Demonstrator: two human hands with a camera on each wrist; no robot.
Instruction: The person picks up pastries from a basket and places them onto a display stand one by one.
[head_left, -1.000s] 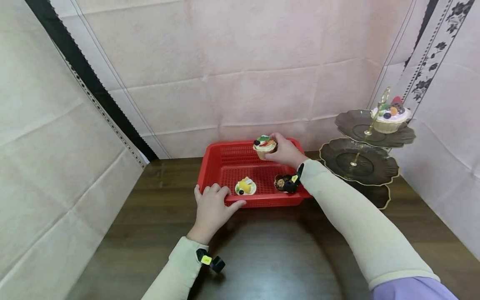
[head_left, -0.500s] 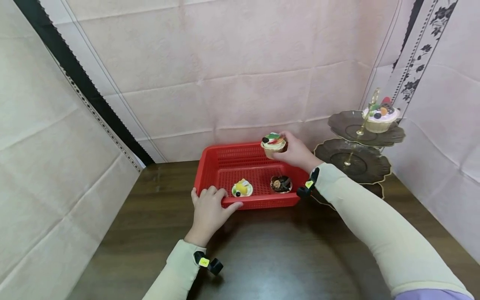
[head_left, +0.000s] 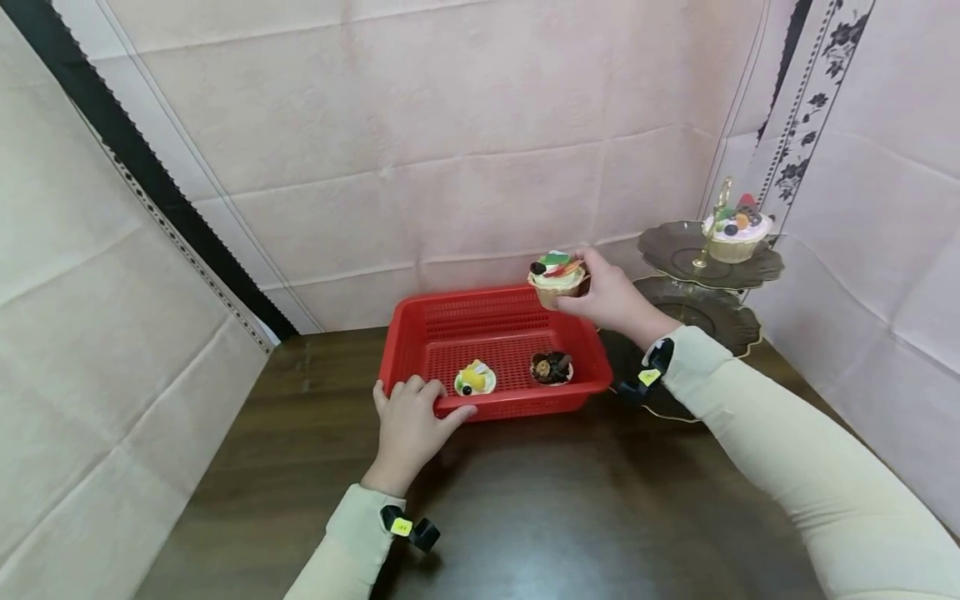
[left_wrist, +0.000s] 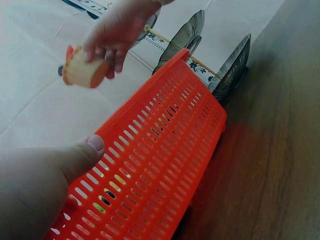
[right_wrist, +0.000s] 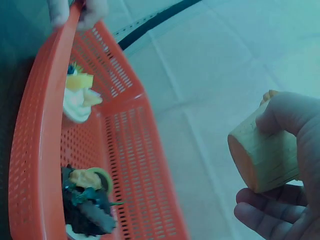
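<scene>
My right hand (head_left: 615, 302) holds a cupcake (head_left: 555, 287) above the back right part of the red basket (head_left: 495, 408). White cream, a green leaf, a dark berry and red slices top it; its pale cup shows in the right wrist view, between thumb and fingers. My left hand (head_left: 411, 429) grips the basket's front left rim, thumb (left_wrist: 82, 157) outside. Inside the basket lie a cupcake with yellow fruit (head_left: 474, 378) at front left and a dark chocolate-topped cupcake (head_left: 551, 367) at front right.
To the right of the basket stands a tiered stand of dark scalloped plates (head_left: 660, 250). On its top plate sits a fruit-topped cupcake (head_left: 731, 242). Pale cloth (head_left: 480, 125) hangs behind and at both sides of the dark wooden table (head_left: 510, 508).
My right hand has lifted the cupcake up and moved it rightward over the basket toward the stand. My left hand has stayed on the rim. The head view has shifted slightly.
</scene>
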